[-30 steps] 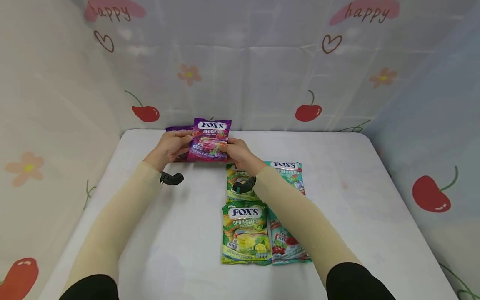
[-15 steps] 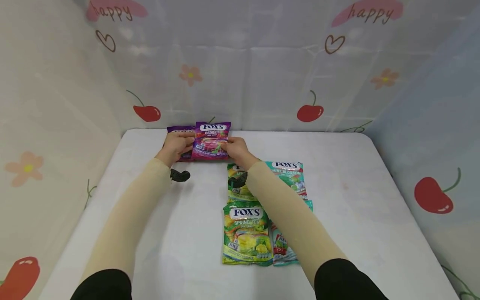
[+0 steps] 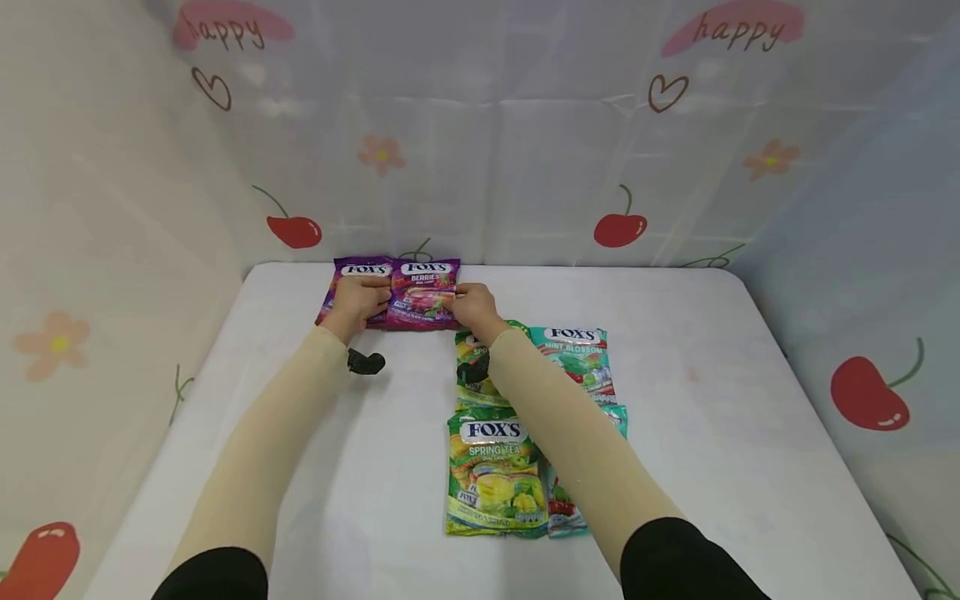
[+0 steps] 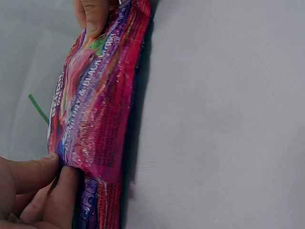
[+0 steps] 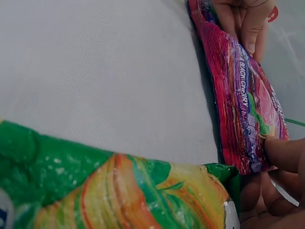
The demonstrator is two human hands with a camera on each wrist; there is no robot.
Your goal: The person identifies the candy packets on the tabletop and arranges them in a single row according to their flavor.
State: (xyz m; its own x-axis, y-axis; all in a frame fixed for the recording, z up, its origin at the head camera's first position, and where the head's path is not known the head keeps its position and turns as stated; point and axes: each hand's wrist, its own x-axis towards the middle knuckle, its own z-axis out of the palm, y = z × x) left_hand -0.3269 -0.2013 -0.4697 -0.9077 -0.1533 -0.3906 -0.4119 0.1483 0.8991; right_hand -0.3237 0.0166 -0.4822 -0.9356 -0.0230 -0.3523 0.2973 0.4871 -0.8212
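Note:
A purple Fox's Berries candy bag (image 3: pixel 423 312) is at the far edge of the white table. My left hand (image 3: pixel 362 302) pinches its left edge, and my right hand (image 3: pixel 475 310) pinches its right edge. The left wrist view shows the left thumb on the edge of this candy bag (image 4: pixel 90 109). In the right wrist view, the right thumb lies on the bag's face with fingers beneath. Directly left of it lies a second purple Fox's bag (image 3: pixel 363 267), partly hidden by my left hand.
Closer to me lie green Spring Tea bags, the front one (image 3: pixel 495 483) in full view and the rear one (image 3: pixel 467 392) partly under my right forearm. Teal Mint Blossom bag (image 3: pixel 581 362) and another teal bag (image 3: pixel 562 508) are beside them. A printed curtain (image 3: pixel 487 183) rises behind the table.
The held berries bag has come down lower and lines up beside the other purple bag, now less covered. My left hand has shifted slightly right; both hands keep their grip.

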